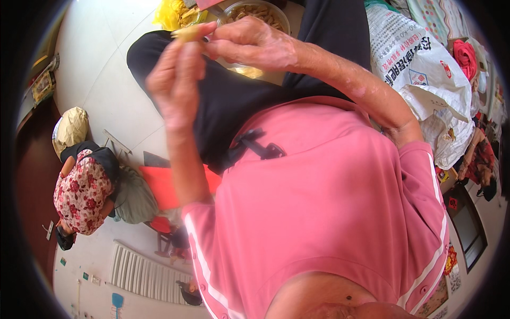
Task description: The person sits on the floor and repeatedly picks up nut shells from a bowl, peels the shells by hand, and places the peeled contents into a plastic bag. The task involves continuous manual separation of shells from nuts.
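Observation:
My left hand (177, 75) is raised over the dark trousers, blurred, and pinches a small pale yellow piece (184, 33) at its fingertips. A pointed end of that piece sticks out to the left. From the right, my right hand (255, 44) meets it, with fingers bent together close to the piece. A small dark spot (206, 39) shows between the hands; what it belongs to is hidden. Behind my right hand stands a clear round tub (285, 18) holding brown elongated pieces (241, 11). Beyond the left knee lies a yellow plastic bag (165, 16) with yellowish strips.
A large white printed sack (430, 75) lies on the right, beside a pink cloth (465, 60). To the left, a person in a floral top (83, 191) sits near a tan sack (71, 129). A red surface (159, 187) is behind my left arm. Another person (478, 159) is far right.

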`<state>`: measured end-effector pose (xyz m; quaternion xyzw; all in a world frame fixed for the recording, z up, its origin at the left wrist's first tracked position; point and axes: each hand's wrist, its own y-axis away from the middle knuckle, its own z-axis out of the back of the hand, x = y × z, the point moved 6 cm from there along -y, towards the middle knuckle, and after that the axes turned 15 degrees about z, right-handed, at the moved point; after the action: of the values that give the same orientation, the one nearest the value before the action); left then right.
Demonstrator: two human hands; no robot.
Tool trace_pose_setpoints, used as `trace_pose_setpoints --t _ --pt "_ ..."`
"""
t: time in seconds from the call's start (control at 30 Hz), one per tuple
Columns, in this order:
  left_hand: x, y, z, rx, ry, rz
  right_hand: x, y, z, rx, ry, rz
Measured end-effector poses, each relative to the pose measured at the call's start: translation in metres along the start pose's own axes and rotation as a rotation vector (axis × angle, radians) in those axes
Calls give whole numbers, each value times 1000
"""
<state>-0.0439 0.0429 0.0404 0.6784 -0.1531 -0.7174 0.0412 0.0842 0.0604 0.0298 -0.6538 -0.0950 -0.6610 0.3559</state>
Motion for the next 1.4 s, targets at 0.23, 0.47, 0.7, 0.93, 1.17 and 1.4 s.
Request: trace_pose_setpoints --t 0.23,0.47,0.7,0.93,1.17,1.4 --pt "10 6 -34 34 -790 -239 -23 28 3 -22 113 203" --pt "24 5 -44 57 -751 -283 -59 55 -6 -73 -352 -373" --pt "12 7 -49 22 -877 -412 -45 47 -3 -38 11 98" --pt "8 12 -50 26 -792 -524 -37 53 -4 -93 -354 -208" --pt "16 21 -30 -322 -506 -519 -34 51 9 -293 -253 -276" --pt "75 9 -7 -143 465 252 -36 51 7 -319 -321 -315"
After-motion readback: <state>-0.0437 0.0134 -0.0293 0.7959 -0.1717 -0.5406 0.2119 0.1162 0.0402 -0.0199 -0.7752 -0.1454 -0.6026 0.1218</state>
